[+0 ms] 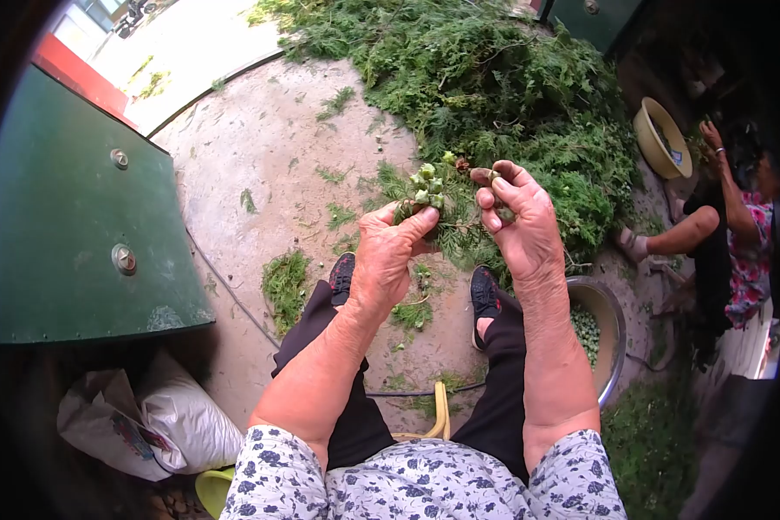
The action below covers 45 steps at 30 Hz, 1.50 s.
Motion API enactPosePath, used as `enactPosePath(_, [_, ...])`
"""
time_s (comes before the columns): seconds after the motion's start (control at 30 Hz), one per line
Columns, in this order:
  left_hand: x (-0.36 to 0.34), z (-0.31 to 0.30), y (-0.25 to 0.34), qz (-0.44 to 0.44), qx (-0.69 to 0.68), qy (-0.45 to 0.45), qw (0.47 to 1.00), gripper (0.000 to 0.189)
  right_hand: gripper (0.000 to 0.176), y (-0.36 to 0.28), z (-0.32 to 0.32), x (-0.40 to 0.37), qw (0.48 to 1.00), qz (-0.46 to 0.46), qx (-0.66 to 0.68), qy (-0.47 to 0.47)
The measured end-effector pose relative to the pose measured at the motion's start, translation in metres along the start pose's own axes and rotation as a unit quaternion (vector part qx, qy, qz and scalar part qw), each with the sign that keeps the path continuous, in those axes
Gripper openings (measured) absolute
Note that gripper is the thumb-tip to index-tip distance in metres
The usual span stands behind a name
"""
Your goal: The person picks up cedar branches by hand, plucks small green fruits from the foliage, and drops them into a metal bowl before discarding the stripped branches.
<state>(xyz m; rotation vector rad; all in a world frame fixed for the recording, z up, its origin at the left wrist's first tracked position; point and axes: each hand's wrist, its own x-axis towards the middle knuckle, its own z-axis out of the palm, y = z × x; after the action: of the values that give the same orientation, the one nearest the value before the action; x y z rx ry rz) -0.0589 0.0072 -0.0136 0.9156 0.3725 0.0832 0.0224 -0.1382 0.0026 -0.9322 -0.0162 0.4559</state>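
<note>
Left of the bowl point(617, 322), the left hand point(390, 256) grips a sprig point(428, 186) of green cones. The right hand point(518, 221), nearer the bowl, pinches a small bit point(487, 174). Dropped from here, the bit would likely miss the bowl and land on the floor point(260, 156).

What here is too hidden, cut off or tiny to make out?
Head view:
The small piece: mostly covered by fingers of the right hand.
The sprig stem: hidden inside the left hand.
The metal bowl: partly behind the right forearm; green contents too small to name.
The other person: cut by the dark right edge.
</note>
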Motion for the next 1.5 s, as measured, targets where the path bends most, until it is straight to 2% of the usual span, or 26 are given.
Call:
enactPosePath(0.1, [0.001,0.001,-0.002,0.031,0.020,0.014,0.999,0.011,0.014,-0.003,0.001,-0.005,0.999,0.003,0.026,-0.047])
enactPosePath(0.17, [-0.002,0.005,0.000,0.049,0.071,0.040,0.995,0.009,0.015,-0.003,0.011,-0.012,1.000,0.017,-0.020,-0.010])
enactPosePath(0.23, [0.000,0.002,-0.005,0.076,0.104,0.025,0.991,0.009,0.015,0.002,0.017,-0.017,0.982,0.003,-0.186,-0.027])
enactPosePath(0.3, [0.000,0.003,-0.008,0.102,0.136,0.009,0.985,0.009,0.014,0.015,0.016,-0.015,0.952,-0.068,-0.298,-0.016])
enactPosePath(0.37, [0.000,0.005,-0.010,0.116,0.162,0.008,0.980,0.009,0.013,0.022,0.016,-0.011,0.929,-0.108,-0.354,-0.016])
enactPosePath(0.47, [0.001,0.001,-0.010,0.095,0.175,0.000,0.980,0.010,0.011,0.022,0.015,-0.010,0.915,-0.098,-0.391,-0.030])
enactPosePath(0.5, [0.001,0.001,-0.009,0.095,0.176,0.001,0.980,0.010,0.011,0.019,0.014,-0.010,0.915,-0.098,-0.390,-0.031])
enactPosePath(0.57, [0.000,0.002,-0.006,0.071,0.109,-0.026,0.991,0.010,0.010,0.011,0.013,-0.012,0.977,0.071,-0.190,-0.061])
enactPosePath(0.6, [-0.001,0.002,-0.004,0.071,0.109,-0.026,0.991,0.010,0.009,0.009,0.014,-0.012,0.982,0.099,-0.150,-0.051])
enactPosePath(0.7, [-0.003,0.004,0.000,0.044,0.035,-0.012,0.998,0.010,0.009,0.007,0.007,-0.010,0.988,0.118,-0.074,-0.069])
enactPosePath(0.77, [-0.004,0.004,0.002,0.069,0.109,-0.014,0.992,0.009,0.008,0.008,0.006,-0.009,0.992,0.094,-0.054,-0.060])
enactPosePath(0.83, [-0.001,0.000,-0.003,0.078,0.121,-0.003,0.990,0.009,0.009,0.001,0.012,-0.011,0.997,0.041,-0.050,-0.029])
enactPosePath(0.9, [0.001,-0.001,-0.006,0.086,0.135,0.007,0.987,0.009,0.010,-0.003,0.015,-0.012,0.998,0.047,-0.042,-0.011])
enactPosePath(1.0, [0.001,0.001,-0.010,0.121,0.161,0.014,0.980,0.010,0.017,0.009,0.010,-0.010,0.992,0.004,-0.122,-0.028])
enactPosePath(1.03, [0.001,0.000,-0.010,0.123,0.178,0.011,0.976,0.011,0.017,0.011,0.010,-0.010,0.992,0.004,-0.122,-0.027])
enactPosePath(1.13, [0.000,0.004,-0.008,0.114,0.190,0.013,0.975,0.012,0.016,0.018,0.017,-0.013,0.969,-0.036,-0.242,-0.012])
enactPosePath(1.27, [0.002,0.001,-0.011,0.117,0.179,-0.004,0.977,0.011,0.013,0.019,0.016,-0.013,0.958,-0.040,-0.283,-0.014])
enactPosePath(1.3, [0.001,0.002,-0.009,0.117,0.179,-0.004,0.977,0.011,0.012,0.015,0.018,-0.015,0.969,0.009,-0.246,-0.011])
enactPosePath(1.33, [-0.001,0.005,-0.005,0.088,0.111,-0.013,0.990,0.009,0.012,0.014,0.019,-0.016,0.976,0.058,-0.208,-0.009])
enactPosePath(1.37, [-0.002,0.007,-0.002,0.058,0.044,-0.021,0.997,0.009,0.012,0.014,0.018,-0.016,0.976,0.058,-0.208,-0.009])
enactPosePath(1.47, [-0.002,0.006,-0.001,0.055,0.021,-0.028,0.998,0.009,0.020,0.015,0.006,-0.011,0.990,0.133,-0.008,-0.051])
enactPosePath(1.5, [-0.002,0.006,-0.001,0.055,0.021,-0.027,0.998,0.009,0.020,0.012,0.003,-0.010,0.990,0.133,-0.008,-0.051])
